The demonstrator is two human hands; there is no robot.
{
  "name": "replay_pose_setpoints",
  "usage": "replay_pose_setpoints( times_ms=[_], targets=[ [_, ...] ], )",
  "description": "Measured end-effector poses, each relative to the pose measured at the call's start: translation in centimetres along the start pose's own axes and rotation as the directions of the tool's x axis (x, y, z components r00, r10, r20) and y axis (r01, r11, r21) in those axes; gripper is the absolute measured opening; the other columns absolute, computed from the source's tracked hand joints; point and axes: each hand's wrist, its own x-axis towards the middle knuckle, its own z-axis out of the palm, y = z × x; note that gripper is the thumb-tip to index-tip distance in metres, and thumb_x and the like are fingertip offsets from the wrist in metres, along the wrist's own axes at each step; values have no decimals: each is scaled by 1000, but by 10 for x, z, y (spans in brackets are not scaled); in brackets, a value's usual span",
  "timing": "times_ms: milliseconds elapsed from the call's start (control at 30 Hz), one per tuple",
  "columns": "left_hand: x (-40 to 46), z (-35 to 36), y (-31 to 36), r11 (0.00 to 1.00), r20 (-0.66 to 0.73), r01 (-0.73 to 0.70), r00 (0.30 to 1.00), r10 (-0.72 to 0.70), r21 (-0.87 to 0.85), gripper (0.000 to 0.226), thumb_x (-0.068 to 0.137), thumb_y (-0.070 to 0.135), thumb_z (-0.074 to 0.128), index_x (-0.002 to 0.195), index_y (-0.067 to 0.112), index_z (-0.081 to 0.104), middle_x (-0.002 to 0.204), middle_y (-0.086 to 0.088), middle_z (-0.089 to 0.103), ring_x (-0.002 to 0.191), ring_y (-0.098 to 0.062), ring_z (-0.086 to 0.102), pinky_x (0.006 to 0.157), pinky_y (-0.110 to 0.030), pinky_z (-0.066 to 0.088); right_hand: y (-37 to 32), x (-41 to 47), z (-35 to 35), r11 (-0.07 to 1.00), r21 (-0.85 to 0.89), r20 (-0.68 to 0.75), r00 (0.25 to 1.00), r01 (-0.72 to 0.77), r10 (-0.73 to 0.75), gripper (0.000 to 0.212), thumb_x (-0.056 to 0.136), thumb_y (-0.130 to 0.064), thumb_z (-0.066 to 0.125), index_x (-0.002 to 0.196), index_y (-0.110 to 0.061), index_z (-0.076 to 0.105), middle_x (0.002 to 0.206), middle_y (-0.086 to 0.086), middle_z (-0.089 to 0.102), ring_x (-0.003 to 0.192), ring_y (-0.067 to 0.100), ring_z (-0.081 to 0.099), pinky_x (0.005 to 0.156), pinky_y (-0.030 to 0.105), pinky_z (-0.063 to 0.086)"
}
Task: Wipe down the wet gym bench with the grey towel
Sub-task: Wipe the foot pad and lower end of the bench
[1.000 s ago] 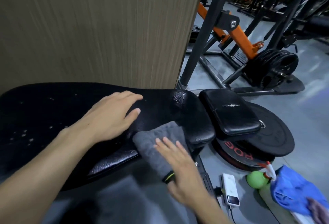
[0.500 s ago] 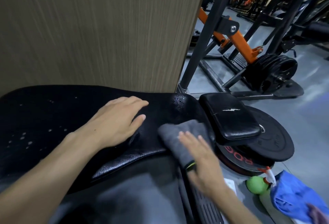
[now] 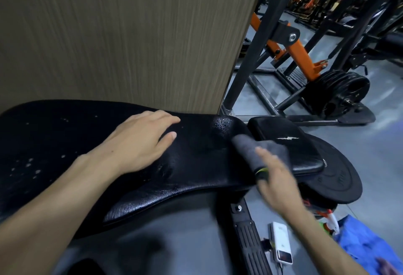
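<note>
Partway done: right hand (image 3: 277,178) pressing grey towel (image 3: 250,150) flat at worktop (image 3: 196,165) right end; left hand (image 3: 139,143) open, bracing; droplets (image 3: 28,165) left.

The bench (image 3: 196,161) lies in front of the wall (image 3: 130,34), with the left hand (image 3: 139,143) flat on its middle. At the bench's right end the towel (image 3: 255,150) sits under the right hand (image 3: 277,178) — touching the pad (image 3: 290,143) just beyond, which rests on a plate (image 3: 340,183). Below the bench's right end, on the floor (image 3: 370,143), lie a phone (image 3: 281,242) and — further right — a cloth (image 3: 366,244).

The bench (image 3: 196,165) is glossy black with pebbled grain; the towel (image 3: 250,150) is grey; the cloth (image 3: 370,246) is blue.
</note>
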Motion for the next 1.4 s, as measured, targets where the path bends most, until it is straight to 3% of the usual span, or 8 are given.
replay_pose_setpoints(
  times_ms=[100, 333, 500, 733, 900, 1067, 1233, 1400],
  targets=[
    [-3, -2, -7, 1000, -8, 22, 1000, -22, 12, 48, 101, 45, 37, 145, 29, 46, 145, 15, 49, 133, -13, 46, 111, -34, 37, -9, 2, 9, 985, -15, -62, 983, -173, 172, 72, 71, -16, 44, 141, -1, 50, 149, 16, 47, 142, 32, 39, 123, 40, 17],
    [9, 7, -2, 1000, 43, 18, 999, -18, 7, 48, 102, 44, 38, 147, 27, 45, 149, 12, 49, 136, -15, 45, 112, -34, 37, -92, -16, 41, 915, 103, 115, 909, 391, -401, 88, 57, -13, 52, 145, -8, 46, 153, 5, 43, 145, 18, 34, 122, 34, 19],
    [6, 9, -5, 999, 64, 5, 998, -8, 37, 49, 102, 45, 38, 148, 28, 44, 150, 13, 46, 139, -13, 42, 114, -31, 32, -9, 21, 4, 1000, 8, 80, 997, -11, 11, 77, 68, -17, 47, 144, -6, 46, 149, 13, 47, 142, 30, 40, 122, 30, 12],
    [11, 9, -3, 1000, 45, -8, 999, 7, 30, 49, 102, 47, 36, 147, 29, 44, 149, 14, 47, 137, -13, 43, 114, -35, 35, -46, 13, 33, 985, -170, 60, 998, 13, -3, 101, 80, -85, 31, 153, -15, 33, 162, 7, 27, 152, 23, 16, 124, 45, 6],
    [11, 13, 2, 999, 53, -23, 998, 21, 30, 49, 102, 48, 35, 146, 30, 45, 147, 15, 48, 135, -12, 45, 113, -33, 36, -62, 18, 40, 990, -104, -18, 995, -95, 93, 78, 90, -63, 29, 145, -10, 48, 154, 11, 42, 147, 26, 30, 123, 47, 14],
    [11, 15, 9, 999, 59, -36, 998, 36, 14, 48, 102, 47, 36, 146, 30, 45, 146, 16, 49, 134, -12, 45, 113, -34, 36, -38, -17, 10, 981, 26, 102, 976, 192, -194, 56, 91, -41, 42, 138, -14, 56, 149, 0, 49, 144, 14, 37, 122, 34, 19],
    [10, 14, 3, 999, 65, -32, 997, 30, 28, 48, 101, 48, 35, 145, 30, 45, 145, 15, 50, 134, -13, 47, 112, -35, 37, -12, -16, -9, 989, 37, 33, 989, -143, 142, 59, 87, -44, 43, 136, -15, 57, 142, 5, 57, 134, 26, 50, 109, 34, 38],
    [12, 14, 3, 1000, 70, -19, 997, 17, 23, 48, 102, 49, 35, 145, 31, 45, 145, 17, 49, 132, -12, 47, 111, -34, 37, -85, -19, 16, 973, -189, 60, 991, 131, -121, 64, 94, -58, 34, 120, -9, 67, 135, 12, 62, 127, 33, 55, 103, 46, 47]
  ],
)
